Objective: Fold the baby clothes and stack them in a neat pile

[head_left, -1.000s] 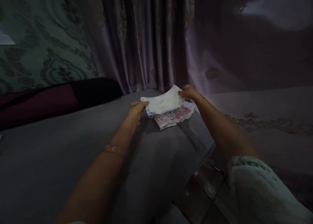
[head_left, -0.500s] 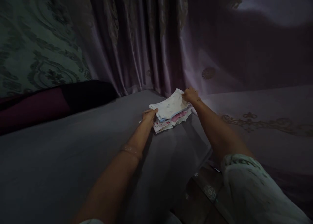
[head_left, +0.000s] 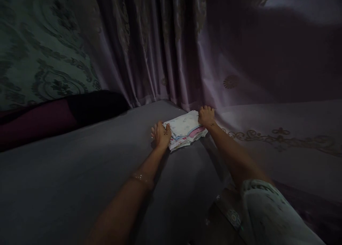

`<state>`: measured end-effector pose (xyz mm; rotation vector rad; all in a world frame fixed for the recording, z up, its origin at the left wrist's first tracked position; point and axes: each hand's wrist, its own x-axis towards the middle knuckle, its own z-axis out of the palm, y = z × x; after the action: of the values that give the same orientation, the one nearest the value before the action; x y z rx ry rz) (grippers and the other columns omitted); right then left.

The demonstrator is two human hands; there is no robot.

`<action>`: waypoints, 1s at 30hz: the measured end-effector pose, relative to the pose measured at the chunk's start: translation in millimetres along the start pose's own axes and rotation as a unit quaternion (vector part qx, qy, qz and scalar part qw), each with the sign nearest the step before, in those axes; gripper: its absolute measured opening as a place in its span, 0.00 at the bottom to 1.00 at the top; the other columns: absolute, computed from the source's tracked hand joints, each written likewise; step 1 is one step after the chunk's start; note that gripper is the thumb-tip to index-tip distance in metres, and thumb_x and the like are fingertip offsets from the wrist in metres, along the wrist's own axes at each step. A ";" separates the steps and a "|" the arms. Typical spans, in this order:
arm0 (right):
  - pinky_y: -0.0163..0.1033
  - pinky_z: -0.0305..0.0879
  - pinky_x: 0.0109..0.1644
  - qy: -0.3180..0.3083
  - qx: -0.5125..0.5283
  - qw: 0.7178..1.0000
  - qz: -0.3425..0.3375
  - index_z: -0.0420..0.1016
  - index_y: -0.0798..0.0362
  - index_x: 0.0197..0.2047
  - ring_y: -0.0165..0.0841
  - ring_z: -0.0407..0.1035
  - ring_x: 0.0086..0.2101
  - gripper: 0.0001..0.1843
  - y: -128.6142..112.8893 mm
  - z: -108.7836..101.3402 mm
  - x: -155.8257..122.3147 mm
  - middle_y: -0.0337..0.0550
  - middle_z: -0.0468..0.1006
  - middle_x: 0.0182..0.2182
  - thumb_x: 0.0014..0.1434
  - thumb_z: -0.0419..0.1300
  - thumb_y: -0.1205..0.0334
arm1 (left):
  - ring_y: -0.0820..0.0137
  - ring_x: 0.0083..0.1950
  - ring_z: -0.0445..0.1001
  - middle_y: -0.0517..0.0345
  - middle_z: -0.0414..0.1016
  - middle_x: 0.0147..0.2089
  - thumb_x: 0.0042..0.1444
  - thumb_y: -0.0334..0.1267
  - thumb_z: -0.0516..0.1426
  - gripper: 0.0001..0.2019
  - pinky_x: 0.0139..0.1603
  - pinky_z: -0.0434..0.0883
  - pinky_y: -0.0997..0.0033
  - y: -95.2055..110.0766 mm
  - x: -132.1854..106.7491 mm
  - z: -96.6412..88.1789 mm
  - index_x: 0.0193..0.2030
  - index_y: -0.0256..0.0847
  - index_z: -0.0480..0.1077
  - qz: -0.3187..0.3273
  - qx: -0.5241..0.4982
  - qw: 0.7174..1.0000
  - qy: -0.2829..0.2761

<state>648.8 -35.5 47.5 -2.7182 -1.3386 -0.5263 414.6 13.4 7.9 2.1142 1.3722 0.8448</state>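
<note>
A small stack of folded cloths (head_left: 184, 125) lies on the grey bed surface, with a white printed piece on top and pink and floral layers showing at its front edge. My left hand (head_left: 161, 133) is at the stack's left side, its thumb by the top cloth and its fingers along the outer edge. On the opposite side my right hand (head_left: 206, 116) is closed over the stack's right end, with the fingertips partly hidden. Both hands touch the cloths.
Pleated purple curtains (head_left: 149, 52) hang behind the bed (head_left: 93, 173). A dark and maroon bundle (head_left: 58, 111) lies along the far left, below a patterned green wall. Tiled floor (head_left: 227, 216) shows beyond the bed's edge at lower right.
The top cloth, held raised before, now lies flat on the stack. Both hands have come down against the stack's sides.
</note>
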 end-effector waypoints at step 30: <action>0.63 0.41 0.66 -0.114 0.095 0.981 -0.127 0.57 0.52 0.68 0.46 0.44 0.67 0.32 -81.7 -18.3 -35.9 0.52 0.51 0.69 0.70 0.31 0.47 | 0.56 0.75 0.37 0.46 0.44 0.75 0.66 0.56 0.34 0.32 0.70 0.35 0.43 -84.5 -12.2 -64.5 0.71 0.43 0.51 0.047 0.109 0.975 -0.187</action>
<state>559.8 -15.9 45.4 -2.5264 -1.7081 -0.0915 311.7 38.4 -7.6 2.3693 1.2155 0.3123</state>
